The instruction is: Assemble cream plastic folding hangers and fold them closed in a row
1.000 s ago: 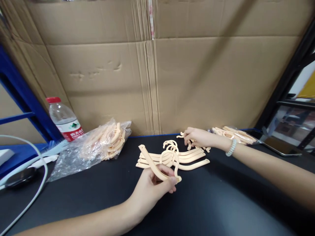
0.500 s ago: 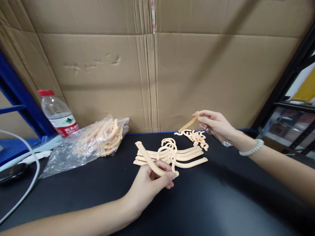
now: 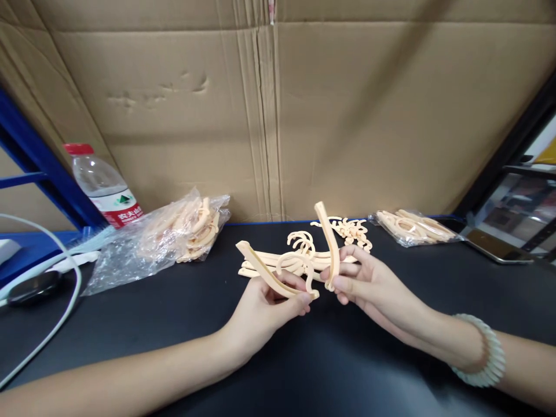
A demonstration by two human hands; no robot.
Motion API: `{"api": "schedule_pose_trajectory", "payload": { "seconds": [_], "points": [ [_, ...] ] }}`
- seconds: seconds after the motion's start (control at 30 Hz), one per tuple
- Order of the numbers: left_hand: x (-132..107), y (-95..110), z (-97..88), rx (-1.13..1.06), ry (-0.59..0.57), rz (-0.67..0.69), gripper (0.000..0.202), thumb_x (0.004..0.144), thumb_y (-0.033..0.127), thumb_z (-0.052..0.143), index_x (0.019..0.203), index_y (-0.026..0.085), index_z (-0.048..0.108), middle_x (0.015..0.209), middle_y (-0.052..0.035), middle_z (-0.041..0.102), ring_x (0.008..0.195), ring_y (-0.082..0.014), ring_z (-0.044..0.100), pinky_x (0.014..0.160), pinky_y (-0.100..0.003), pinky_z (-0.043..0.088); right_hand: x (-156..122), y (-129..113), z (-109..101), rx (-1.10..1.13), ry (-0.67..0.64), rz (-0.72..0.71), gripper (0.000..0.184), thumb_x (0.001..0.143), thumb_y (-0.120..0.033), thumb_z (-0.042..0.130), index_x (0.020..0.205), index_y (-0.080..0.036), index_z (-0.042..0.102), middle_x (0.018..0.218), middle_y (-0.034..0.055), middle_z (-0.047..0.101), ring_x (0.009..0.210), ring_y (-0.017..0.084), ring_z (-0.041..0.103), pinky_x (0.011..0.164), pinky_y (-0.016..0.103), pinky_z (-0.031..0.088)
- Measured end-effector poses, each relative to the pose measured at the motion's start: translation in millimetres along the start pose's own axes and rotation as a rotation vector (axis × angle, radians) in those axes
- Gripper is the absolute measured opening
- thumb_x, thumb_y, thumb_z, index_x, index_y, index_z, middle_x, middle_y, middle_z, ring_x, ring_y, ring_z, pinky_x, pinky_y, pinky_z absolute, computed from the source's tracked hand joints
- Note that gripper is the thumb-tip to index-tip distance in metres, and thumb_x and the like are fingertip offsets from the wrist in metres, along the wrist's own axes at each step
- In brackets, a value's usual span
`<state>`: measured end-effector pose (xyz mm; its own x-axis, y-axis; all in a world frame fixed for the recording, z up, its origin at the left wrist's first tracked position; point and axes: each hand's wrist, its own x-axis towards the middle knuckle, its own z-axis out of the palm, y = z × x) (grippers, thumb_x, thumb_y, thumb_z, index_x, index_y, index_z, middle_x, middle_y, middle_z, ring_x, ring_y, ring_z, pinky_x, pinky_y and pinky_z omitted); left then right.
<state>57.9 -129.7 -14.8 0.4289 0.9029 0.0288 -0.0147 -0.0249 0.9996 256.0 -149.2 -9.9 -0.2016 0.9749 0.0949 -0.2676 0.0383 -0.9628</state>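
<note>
My left hand (image 3: 264, 310) is closed on a beige plastic hanger arm (image 3: 259, 266), its far end tilted up to the left. A curved hanger hook (image 3: 309, 269) rises from that arm's near end by my thumb. Just to the right, my right hand (image 3: 377, 292) pinches a second beige hanger arm (image 3: 330, 240) near its lower end, and it stands nearly upright. The two arms' near ends are close but apart. Behind my hands lies a stack of beige hangers (image 3: 271, 256), partly hidden, their hooks grouped in the middle.
A heap of loose hooks (image 3: 354, 229) lies at the back. Clear bags of beige parts lie left (image 3: 174, 231) and right (image 3: 412, 227), with a phone (image 3: 499, 246) beside the right one. A water bottle (image 3: 104, 191), white cable (image 3: 72, 313) and cardboard wall (image 3: 174, 116) surround the black table (image 3: 325, 370).
My right hand has come from the back right towards my left hand, bringing the second hanger arm with it. My left hand keeps its hold. The view has tilted slightly.
</note>
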Motion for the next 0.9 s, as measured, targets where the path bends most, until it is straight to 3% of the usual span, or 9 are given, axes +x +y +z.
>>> {"api": "schedule_pose_trajectory", "payload": {
  "seconds": [0.1, 0.2, 0.4, 0.73, 0.9],
  "points": [
    [1, -3, -1.7, 0.017, -0.040, 0.034, 0.018, 0.070, 0.028, 0.075, 0.076, 0.016, 0.064, 0.066, 0.0005, 0.063, 0.064, -0.0133, 0.060, 0.063, -0.025, 0.049, -2, 7, 3, -0.008, -0.041, 0.019, 0.036, 0.072, -0.023, 0.078, 0.102, -0.020, 0.058, 0.088, 0.0040, 0.070, 0.082, 0.015, 0.063, 0.069, 0.026, 0.050],
    [1, -4, -2.2, 0.005, -0.038, 0.052, 0.016, 0.069, 0.025, 0.075, 0.074, 0.016, 0.063, 0.069, 0.0012, 0.063, 0.065, -0.0125, 0.059, 0.062, -0.023, 0.047, -2, 13, 0, -0.061, -0.076, 0.004, 0.023, 0.074, -0.025, 0.076, 0.093, -0.017, 0.065, 0.090, 0.0047, 0.069, 0.077, 0.014, 0.064, 0.073, 0.028, 0.051],
    [0, 1, -1.1, 0.056, -0.084, 0.039, 0.010, 0.070, 0.021, 0.073, 0.070, 0.015, 0.065, 0.068, 0.0005, 0.063, 0.065, -0.0119, 0.057, 0.060, -0.022, 0.044, -3, 17, -4, -0.082, -0.087, -0.004, 0.020, 0.076, -0.028, 0.074, 0.091, -0.017, 0.066, 0.076, 0.0019, 0.066, 0.072, 0.014, 0.063, 0.070, 0.029, 0.053],
    [-3, 1, 1.1, 0.034, -0.176, 0.130, 0.005, 0.074, 0.018, 0.070, 0.073, 0.015, 0.066, 0.071, -0.0007, 0.066, 0.066, -0.0121, 0.058, 0.058, -0.021, 0.044, -3, 10, 3, -0.142, -0.142, 0.008, 0.017, 0.076, -0.027, 0.073, 0.085, -0.015, 0.067, 0.078, 0.0033, 0.069, 0.067, 0.014, 0.065, 0.067, 0.030, 0.057],
    [-5, -4, -0.6, 0.025, -0.115, 0.086, 0.008, 0.073, 0.020, 0.071, 0.073, 0.016, 0.065, 0.069, 0.0008, 0.065, 0.062, -0.0106, 0.056, 0.057, -0.021, 0.044, -5, 12, 5, -0.168, -0.120, -0.046, 0.012, 0.075, -0.023, 0.074, 0.083, -0.017, 0.068, 0.075, 0.0010, 0.070, 0.064, 0.013, 0.066, 0.065, 0.027, 0.057]
  ]
}}
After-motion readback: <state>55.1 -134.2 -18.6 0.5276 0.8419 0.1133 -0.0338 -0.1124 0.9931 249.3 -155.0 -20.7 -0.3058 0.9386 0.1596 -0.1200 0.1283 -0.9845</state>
